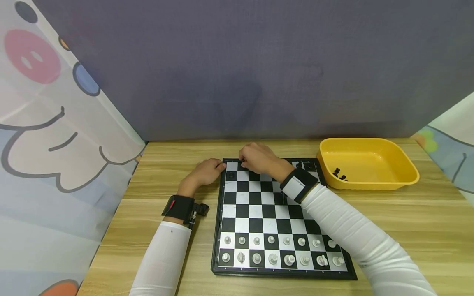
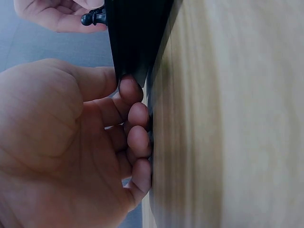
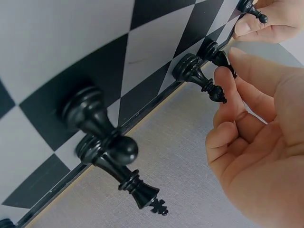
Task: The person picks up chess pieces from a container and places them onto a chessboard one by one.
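A black-and-white chessboard (image 1: 255,211) lies on the table. My left hand (image 1: 207,170) grips its far left corner, thumb on the edge and fingers curled below, as the left wrist view shows. Over the far edge, my right hand (image 1: 259,158) pinches a black chess piece (image 3: 218,58) whose base is at the board; its kind is partly hidden. Beside it stands a black bishop (image 3: 197,76). A black king (image 3: 135,183) and a black pawn (image 3: 92,114) are further along. Close to my left hand is another black pawn (image 2: 94,18).
White chess pieces (image 1: 273,258) stand in two rows along the near side. A yellow tray (image 1: 370,186) at the board's far right holds a few small black pieces (image 1: 336,172). A grey wall (image 1: 237,82) rises behind the wooden table (image 1: 148,213).
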### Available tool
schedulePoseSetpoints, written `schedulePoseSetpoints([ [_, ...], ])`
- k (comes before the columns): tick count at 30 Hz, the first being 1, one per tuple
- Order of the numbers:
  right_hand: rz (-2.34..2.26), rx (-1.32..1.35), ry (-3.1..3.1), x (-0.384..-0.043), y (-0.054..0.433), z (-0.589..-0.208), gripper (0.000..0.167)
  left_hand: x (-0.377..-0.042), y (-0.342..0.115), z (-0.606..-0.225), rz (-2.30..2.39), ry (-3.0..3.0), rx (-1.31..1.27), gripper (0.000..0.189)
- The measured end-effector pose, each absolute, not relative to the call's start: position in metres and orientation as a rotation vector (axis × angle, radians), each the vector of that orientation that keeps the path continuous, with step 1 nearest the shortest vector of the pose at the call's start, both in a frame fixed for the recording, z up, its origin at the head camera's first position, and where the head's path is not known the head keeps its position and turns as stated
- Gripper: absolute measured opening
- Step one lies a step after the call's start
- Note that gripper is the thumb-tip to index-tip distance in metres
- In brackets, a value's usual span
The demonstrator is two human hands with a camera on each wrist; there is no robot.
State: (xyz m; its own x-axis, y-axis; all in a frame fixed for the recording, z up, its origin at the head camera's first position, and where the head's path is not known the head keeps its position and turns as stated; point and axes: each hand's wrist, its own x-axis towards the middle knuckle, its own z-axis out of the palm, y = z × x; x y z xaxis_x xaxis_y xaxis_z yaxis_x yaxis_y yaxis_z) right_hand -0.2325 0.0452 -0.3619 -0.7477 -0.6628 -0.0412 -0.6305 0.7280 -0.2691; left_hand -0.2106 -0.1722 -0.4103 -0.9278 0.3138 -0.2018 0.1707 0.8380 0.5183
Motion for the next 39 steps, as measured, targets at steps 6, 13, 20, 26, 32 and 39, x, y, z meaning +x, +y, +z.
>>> schedulePoseSetpoints([
  [6, -0.311, -1.047, 2.819, -0.231, 0.049, -0.360, 0.014, -0.211, -0.172, -0.411, 0.742, 2.734, 0.364, 0.037],
  [13, -0.418, -0.955, 2.839, -0.224, 0.067, -0.346, 0.030, -0.210, -0.174, -0.411, 0.733, 2.728, 0.354, 0.037],
  [20, -0.617, -0.964, 2.893, -0.214, 0.109, -0.327, 0.024, -0.210, -0.175, -0.411, 0.728, 2.730, 0.366, 0.036],
  [26, -0.744, -0.821, 2.997, -0.200, 0.159, -0.320, 0.019, -0.209, -0.177, -0.411, 0.733, 2.723, 0.369, 0.036],
  [32, -0.856, -0.675, 3.100, -0.192, 0.208, -0.319, 0.018, -0.207, -0.181, -0.411, 0.746, 2.720, 0.368, 0.036],
  [39, -0.863, -0.462, 3.117, -0.190, 0.243, -0.331, 0.022, -0.204, -0.183, -0.408, 0.748, 2.718, 0.369, 0.036],
])
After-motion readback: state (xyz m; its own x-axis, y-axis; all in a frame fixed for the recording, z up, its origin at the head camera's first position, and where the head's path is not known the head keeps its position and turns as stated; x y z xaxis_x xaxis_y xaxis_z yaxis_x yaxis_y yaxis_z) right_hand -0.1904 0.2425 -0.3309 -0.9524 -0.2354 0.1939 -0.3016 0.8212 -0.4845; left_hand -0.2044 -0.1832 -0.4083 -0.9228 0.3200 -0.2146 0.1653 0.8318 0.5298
